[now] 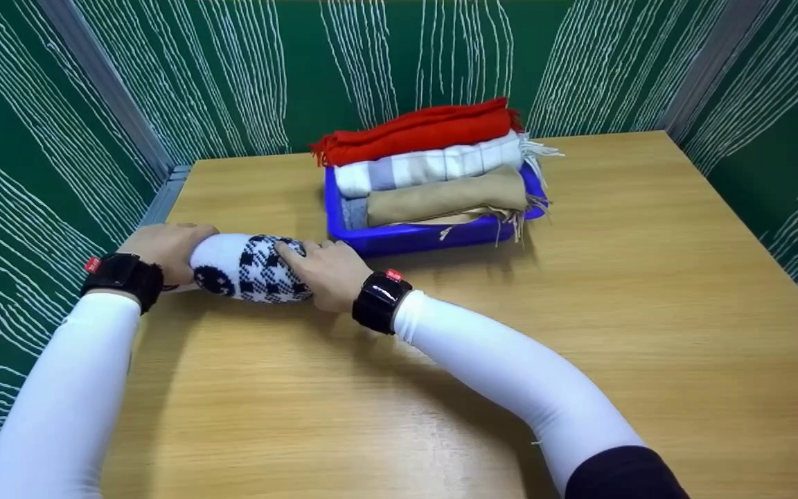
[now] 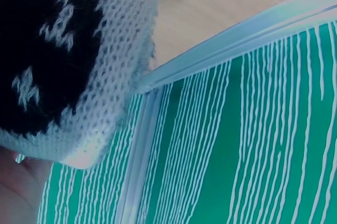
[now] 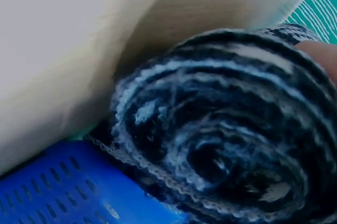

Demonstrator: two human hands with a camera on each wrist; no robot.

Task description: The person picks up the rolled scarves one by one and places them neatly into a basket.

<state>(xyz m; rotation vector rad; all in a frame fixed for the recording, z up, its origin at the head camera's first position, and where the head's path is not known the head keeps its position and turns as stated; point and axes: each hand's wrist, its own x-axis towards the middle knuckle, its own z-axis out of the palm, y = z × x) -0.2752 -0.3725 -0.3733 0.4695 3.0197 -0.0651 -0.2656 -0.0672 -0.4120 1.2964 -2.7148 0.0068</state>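
Observation:
A rolled knitted scarf in black-and-white houndstooth, with a white end, is held just over or on the left side of the table; any gap beneath it cannot be made out. My left hand grips its left end, the fingers partly hidden behind the roll. At the other end, my right hand holds the roll with fingers on top. The right wrist view shows the spiral end of the scarf. In the left wrist view, its white knit edge and black patch fill the upper left.
Behind the right hand stands a blue basket. Rolled scarves lie in it: a red one, a white plaid one and a tan one with fringes over the rim. Green white-streaked walls border the wooden table.

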